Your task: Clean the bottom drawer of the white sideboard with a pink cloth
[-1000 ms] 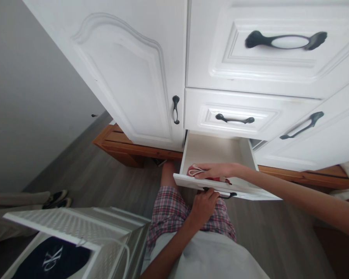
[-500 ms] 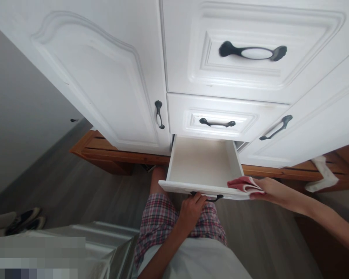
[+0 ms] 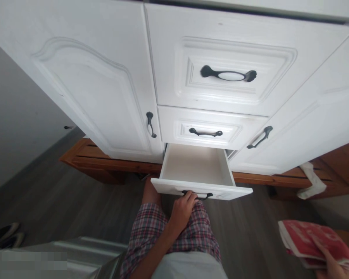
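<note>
The lowest drawer (image 3: 196, 166) of the white cabinet is pulled out, and nothing lies on its visible floor. My left hand (image 3: 182, 209) is closed on the left part of the dark drawer handle (image 3: 205, 196), its fingers hooked over it. At the lower right, well apart from the drawer, my right hand (image 3: 330, 257) grips a folded red and white cloth (image 3: 305, 234). The thumb lies across the cloth's upper face; the other fingers are hidden under it.
Two closed drawers, the upper (image 3: 235, 95) and a smaller one (image 3: 232, 126), sit above the open one. Cabinet doors (image 3: 90, 112) flank them. A wooden bench (image 3: 119, 164) runs below, with a white cloth (image 3: 311, 180) draped over its right part. Shoes (image 3: 6, 234) are at lower left.
My right hand has left the drawer front's right end and moved down and right with the cloth, which now shows more of its face. My left hand stays on the handle.
</note>
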`<state>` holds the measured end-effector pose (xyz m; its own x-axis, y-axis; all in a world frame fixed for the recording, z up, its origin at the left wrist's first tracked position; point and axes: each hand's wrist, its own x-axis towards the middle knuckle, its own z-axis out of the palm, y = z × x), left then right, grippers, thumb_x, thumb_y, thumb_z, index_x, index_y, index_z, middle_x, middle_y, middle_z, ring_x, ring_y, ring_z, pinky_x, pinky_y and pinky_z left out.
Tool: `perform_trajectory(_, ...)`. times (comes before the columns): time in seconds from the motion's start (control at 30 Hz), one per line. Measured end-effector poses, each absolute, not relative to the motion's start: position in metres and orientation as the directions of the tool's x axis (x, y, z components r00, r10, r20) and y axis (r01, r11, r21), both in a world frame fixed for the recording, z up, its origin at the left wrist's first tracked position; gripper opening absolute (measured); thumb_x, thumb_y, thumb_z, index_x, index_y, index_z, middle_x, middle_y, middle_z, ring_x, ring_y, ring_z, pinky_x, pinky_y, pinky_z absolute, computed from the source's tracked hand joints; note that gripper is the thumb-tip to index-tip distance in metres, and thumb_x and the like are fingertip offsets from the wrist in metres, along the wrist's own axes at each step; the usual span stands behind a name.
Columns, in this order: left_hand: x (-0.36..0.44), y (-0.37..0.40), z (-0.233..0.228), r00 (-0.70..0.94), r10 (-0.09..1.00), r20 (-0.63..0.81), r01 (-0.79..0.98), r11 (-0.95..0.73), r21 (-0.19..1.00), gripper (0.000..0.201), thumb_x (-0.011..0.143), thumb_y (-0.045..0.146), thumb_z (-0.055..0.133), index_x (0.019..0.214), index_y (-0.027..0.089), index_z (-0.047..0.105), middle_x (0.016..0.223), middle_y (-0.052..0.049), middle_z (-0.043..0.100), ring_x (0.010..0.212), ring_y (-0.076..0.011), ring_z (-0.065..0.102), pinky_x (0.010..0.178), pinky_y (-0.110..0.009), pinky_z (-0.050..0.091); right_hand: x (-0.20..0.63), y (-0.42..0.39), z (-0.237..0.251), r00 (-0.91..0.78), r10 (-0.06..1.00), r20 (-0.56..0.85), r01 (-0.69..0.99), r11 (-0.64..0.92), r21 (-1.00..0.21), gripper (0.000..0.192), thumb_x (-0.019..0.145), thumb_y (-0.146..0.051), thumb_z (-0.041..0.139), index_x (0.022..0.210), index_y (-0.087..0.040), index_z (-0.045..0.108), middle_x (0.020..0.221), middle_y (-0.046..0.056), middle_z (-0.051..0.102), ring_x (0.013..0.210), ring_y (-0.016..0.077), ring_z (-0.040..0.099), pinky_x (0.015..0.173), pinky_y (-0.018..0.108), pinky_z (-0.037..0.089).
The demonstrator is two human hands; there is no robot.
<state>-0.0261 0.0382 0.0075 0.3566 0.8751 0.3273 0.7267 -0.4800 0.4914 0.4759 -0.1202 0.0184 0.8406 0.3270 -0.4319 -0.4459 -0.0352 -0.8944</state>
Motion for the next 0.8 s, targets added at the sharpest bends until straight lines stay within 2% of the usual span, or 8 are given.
perform_trajectory(0.07, -0.023, 0.050, 0.011, 0.340, 0.885, 0.317, 0.710, -0.463, 0.531, 0.012, 0.115, 0.025, 0.056, 0.116, 0.026, 0.068, 0.112, -0.001, 0.077, 0.093, -0.0187, 0.079, 0.075, -0.027, 0.057, 0.452, -0.133, -0.008, 0.828, 0.350, -0.438, -0.398, -0.182, -0.899, 0.082, 0.029, -0.036, 0.092, 0.110, -0.046, 0.082, 0.164, -0.002, 0.059, 0.124, 0.0522, 0.071, 0.060, 0.070, 0.066)
perform_trajectory(0.13, -0.020, 0.063, 0.015, 0.322, 0.897, 0.302, 0.688, -0.441, 0.577, 0.013, 0.115, 0.021, 0.055, 0.114, 0.026, 0.068, 0.112, 0.000, 0.077, 0.096, -0.0183, 0.079, 0.079, -0.026, 0.058, 0.422, -0.142, -0.032, 0.726, 0.402, -0.558, -0.485, -0.276, -0.830, 0.079, 0.036, -0.047, 0.091, 0.115, -0.045, 0.080, 0.154, 0.002, 0.068, 0.117, 0.0523, 0.075, 0.062, 0.069, 0.069)
perform_trajectory(0.2, -0.017, 0.077, 0.019, 0.309, 0.906, 0.289, 0.677, -0.423, 0.602, 0.015, 0.115, 0.019, 0.055, 0.113, 0.026, 0.068, 0.113, 0.000, 0.076, 0.099, -0.0176, 0.078, 0.083, -0.026, 0.058, 0.387, -0.148, -0.057, 0.668, 0.443, -0.598, -0.518, -0.302, -0.801, 0.081, 0.038, -0.050, 0.089, 0.118, -0.042, 0.079, 0.147, 0.006, 0.073, 0.113, 0.0532, 0.076, 0.063, 0.067, 0.070)
perform_trajectory(0.3, -0.014, 0.098, 0.025, 0.298, 0.913, 0.277, 0.690, -0.407, 0.599, 0.015, 0.115, 0.020, 0.054, 0.113, 0.026, 0.068, 0.115, -0.001, 0.075, 0.101, -0.0175, 0.077, 0.086, -0.026, 0.057, 0.332, -0.147, -0.092, 0.690, 0.555, -0.465, -0.354, -0.301, -0.885, 0.084, 0.043, -0.046, 0.083, 0.127, -0.041, 0.076, 0.148, 0.007, 0.072, 0.125, 0.0523, 0.073, 0.073, 0.064, 0.072)
perform_trajectory(0.4, -0.012, 0.118, 0.028, 0.289, 0.921, 0.259, 0.706, -0.388, 0.592, 0.015, 0.115, 0.021, 0.053, 0.116, 0.025, 0.068, 0.118, -0.003, 0.074, 0.104, -0.0189, 0.076, 0.086, -0.027, 0.056, 0.282, -0.126, -0.111, 0.728, 0.612, -0.308, -0.165, -0.279, -0.946, 0.092, 0.038, -0.034, 0.079, 0.130, -0.041, 0.074, 0.151, 0.006, 0.070, 0.142, 0.0512, 0.062, 0.086, 0.062, 0.072)
perform_trajectory(0.5, -0.009, 0.138, 0.031, 0.283, 0.925, 0.253, 0.713, -0.379, 0.590, 0.016, 0.115, 0.021, 0.052, 0.118, 0.024, 0.068, 0.121, -0.004, 0.073, 0.104, -0.0197, 0.074, 0.087, -0.028, 0.054, 0.251, -0.084, -0.112, 0.718, 0.637, -0.282, -0.200, -0.199, -0.959, 0.090, 0.041, -0.032, 0.080, 0.130, -0.036, 0.074, 0.146, 0.009, 0.071, 0.142, 0.0507, 0.063, 0.090, 0.065, 0.070)
perform_trajectory(0.67, -0.002, 0.176, 0.037, 0.261, 0.930, 0.260, 0.709, -0.367, 0.601, 0.016, 0.116, 0.022, 0.051, 0.119, 0.023, 0.067, 0.122, -0.006, 0.070, 0.104, -0.0208, 0.071, 0.089, -0.030, 0.053, 0.242, -0.007, -0.090, 0.709, 0.637, -0.301, -0.432, 0.056, -0.900, 0.053, 0.067, -0.050, 0.083, 0.116, -0.032, 0.073, 0.125, 0.008, 0.080, 0.117, 0.0372, 0.078, 0.091, 0.065, 0.068)
perform_trajectory(0.8, 0.003, 0.201, 0.038, 0.246, 0.931, 0.270, 0.696, -0.363, 0.620, 0.016, 0.115, 0.022, 0.050, 0.118, 0.023, 0.066, 0.123, -0.008, 0.068, 0.104, -0.0219, 0.070, 0.090, -0.032, 0.052, 0.248, 0.029, -0.051, 0.686, 0.671, -0.281, -0.562, 0.243, -0.791, 0.057, 0.069, -0.036, 0.091, 0.123, -0.031, 0.073, 0.128, 0.002, 0.079, 0.117, 0.0274, 0.077, 0.102, 0.057, 0.066)
